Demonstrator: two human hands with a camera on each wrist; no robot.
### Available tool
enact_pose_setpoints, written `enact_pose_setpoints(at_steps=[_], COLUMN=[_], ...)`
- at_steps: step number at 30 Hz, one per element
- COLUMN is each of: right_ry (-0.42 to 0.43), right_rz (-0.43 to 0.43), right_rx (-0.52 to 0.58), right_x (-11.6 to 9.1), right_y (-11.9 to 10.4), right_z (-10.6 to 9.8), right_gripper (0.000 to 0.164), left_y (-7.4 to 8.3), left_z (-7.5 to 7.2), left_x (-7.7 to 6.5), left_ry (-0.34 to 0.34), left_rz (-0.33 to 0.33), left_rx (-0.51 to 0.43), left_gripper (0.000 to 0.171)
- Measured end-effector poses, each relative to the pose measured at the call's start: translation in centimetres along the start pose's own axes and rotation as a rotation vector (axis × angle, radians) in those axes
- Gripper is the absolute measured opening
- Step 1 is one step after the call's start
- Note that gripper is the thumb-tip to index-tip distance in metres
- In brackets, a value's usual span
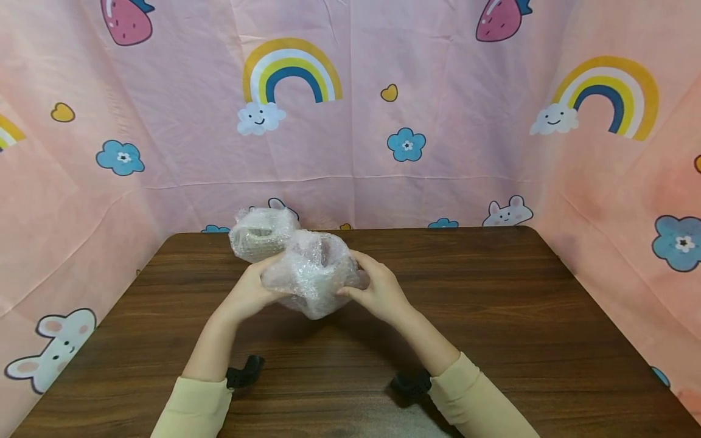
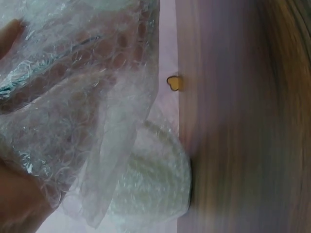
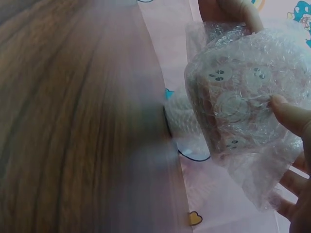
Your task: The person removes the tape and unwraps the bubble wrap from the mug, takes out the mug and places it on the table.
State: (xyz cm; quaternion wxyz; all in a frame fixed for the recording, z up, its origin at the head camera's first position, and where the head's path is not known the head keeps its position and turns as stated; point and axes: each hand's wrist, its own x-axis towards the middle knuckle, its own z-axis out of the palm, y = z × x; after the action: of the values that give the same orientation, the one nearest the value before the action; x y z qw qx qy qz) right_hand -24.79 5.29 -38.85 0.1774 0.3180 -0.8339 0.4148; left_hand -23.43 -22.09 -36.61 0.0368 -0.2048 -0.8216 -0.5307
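Both hands hold a bubble-wrapped bundle [image 1: 316,277] above the middle of the table. The left hand [image 1: 247,293] grips its left side, and the right hand [image 1: 381,291] has thumb and fingers around its right side. Through the plastic in the right wrist view, the bundle [image 3: 238,97] shows a pinkish surface with pale round prints; what lies inside cannot be told. Loose wrap [image 2: 107,150] hangs from it in the left wrist view. Just behind and to the left sits a second bubble-wrapped bundle [image 1: 254,234], pale green-white inside.
A dark brown wooden table [image 1: 493,316] lies under the hands. Pink cloth [image 1: 361,140] with rainbows, flowers and hearts hangs behind it and along both sides. Black straps with mounts [image 1: 246,372] sit at the wrists.
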Motion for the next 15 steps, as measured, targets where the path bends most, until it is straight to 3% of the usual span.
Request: enact_pose_setpoints(at_steps=[15], right_ry=[0.014], right_rz=[-0.005], right_rx=[0.044], right_x=[-0.4], right_y=[1.4], right_z=[-2.0], right_gripper=[0.068], left_y=[0.7], left_z=[2.2], left_x=[1.2], left_ry=[0.006], left_rz=[-0.017], left_rx=[0.008], left_gripper=[0.07])
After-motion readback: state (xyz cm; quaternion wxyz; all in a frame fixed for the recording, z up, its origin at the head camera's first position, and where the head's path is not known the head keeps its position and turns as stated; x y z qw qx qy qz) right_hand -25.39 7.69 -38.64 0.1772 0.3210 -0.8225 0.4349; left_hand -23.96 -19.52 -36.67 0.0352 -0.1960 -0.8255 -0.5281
